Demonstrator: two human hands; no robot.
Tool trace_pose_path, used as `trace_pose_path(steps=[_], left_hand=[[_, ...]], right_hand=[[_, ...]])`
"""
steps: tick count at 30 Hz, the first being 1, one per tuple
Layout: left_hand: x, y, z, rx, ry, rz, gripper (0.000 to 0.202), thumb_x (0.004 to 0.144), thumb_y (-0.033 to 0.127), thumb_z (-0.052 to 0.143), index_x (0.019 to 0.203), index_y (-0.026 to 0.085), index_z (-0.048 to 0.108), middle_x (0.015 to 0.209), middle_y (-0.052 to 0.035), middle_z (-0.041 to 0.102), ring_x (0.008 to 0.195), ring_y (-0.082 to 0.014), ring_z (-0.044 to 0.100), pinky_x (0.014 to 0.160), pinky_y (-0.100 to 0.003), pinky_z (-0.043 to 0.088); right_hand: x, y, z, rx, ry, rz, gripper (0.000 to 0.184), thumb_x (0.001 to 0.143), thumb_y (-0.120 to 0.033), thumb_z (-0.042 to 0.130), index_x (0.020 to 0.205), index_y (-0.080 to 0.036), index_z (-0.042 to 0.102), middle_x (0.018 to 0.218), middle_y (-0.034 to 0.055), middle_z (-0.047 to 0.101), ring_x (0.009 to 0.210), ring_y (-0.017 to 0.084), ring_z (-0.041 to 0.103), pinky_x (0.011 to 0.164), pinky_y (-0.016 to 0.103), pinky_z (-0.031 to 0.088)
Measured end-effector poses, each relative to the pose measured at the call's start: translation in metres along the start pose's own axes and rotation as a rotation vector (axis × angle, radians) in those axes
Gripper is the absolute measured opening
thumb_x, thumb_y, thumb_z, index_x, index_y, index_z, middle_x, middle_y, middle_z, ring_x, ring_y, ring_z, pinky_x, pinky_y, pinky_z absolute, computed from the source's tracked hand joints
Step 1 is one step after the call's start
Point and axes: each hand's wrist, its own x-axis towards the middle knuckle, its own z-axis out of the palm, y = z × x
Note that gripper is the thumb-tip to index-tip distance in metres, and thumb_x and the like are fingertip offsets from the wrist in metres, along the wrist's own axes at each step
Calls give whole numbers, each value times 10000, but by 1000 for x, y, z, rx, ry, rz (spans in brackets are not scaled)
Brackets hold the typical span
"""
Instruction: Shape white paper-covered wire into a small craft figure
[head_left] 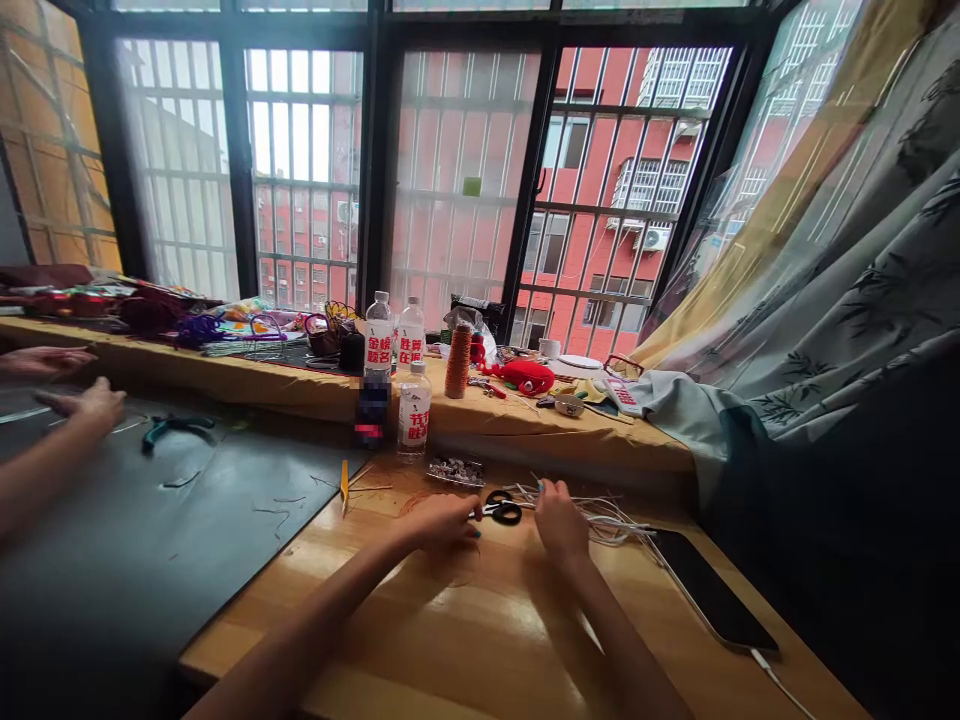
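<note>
My left hand rests on the wooden table, its fingers curled beside black-handled scissors and touching them. My right hand is closed in a pinch over a loose bundle of pale thin wires just right of the scissors. What each hand actually grips is too small to make out.
A phone with a white cable lies at right. Water bottles, a thread spool, a red object and clutter sit on the yellow-covered sill. Another person's hands work at left on a dark mat near teal pliers. A curtain hangs at right.
</note>
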Motion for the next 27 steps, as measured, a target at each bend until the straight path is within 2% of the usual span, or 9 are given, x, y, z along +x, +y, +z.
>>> trace_pose_path(steps=[4,8,10,15,17,20,23,27], left_hand=[[0,1,2,33,-49,6,264,686,326,491,920,210,532,865,-81,624,771,-259,572,606,-291,399],[4,-2,12,63,-6,82,244,725,215,415,931,164,535,915,-134,609,766,-274,580,613,-318,409],[5,-3,15,87,-9,95,268,720,162,389,944,142,534,921,-152,603,764,-275,579,618,-323,410],[-1,3,10,146,-70,62,301,678,149,427,961,160,529,885,-115,606,742,-247,577,615,-295,412],[-4,6,5,145,-80,88,302,669,169,445,961,161,522,922,-115,591,752,-245,571,619,-290,405],[-5,6,-1,98,-10,128,289,693,172,426,973,166,496,982,-104,559,768,-219,556,630,-272,384],[-1,4,-3,-55,68,97,187,743,169,366,874,175,499,817,-49,580,693,-165,529,598,-239,360],[9,3,-5,-477,207,76,112,762,208,377,778,172,482,599,26,513,575,-100,456,541,-195,335]], right_hand=[[-19,-29,11,15,19,-233,402,785,-49,310,1160,-152,411,975,115,506,760,162,571,564,219,418],[-41,-55,17,137,-29,-389,470,753,-36,323,1211,-135,361,1064,125,485,836,174,544,627,221,422],[-46,-61,18,189,-74,-405,482,748,-23,311,1212,-140,365,1070,117,488,853,173,540,645,216,415],[-40,-54,22,392,-119,-288,414,769,-70,293,1143,-155,450,1035,96,507,819,165,544,648,219,407],[-34,-50,25,595,-75,-226,380,778,-94,279,1084,-138,500,1005,98,529,847,163,535,709,223,396],[-25,-46,32,957,-18,-104,324,770,-153,308,958,-130,571,946,96,577,870,172,523,765,250,379],[-18,-42,38,1225,-61,29,268,725,-245,400,857,-144,610,792,61,619,712,174,543,643,257,401],[-14,-39,42,1405,-122,94,244,652,-326,498,775,-163,632,589,6,581,534,143,490,489,233,349]])
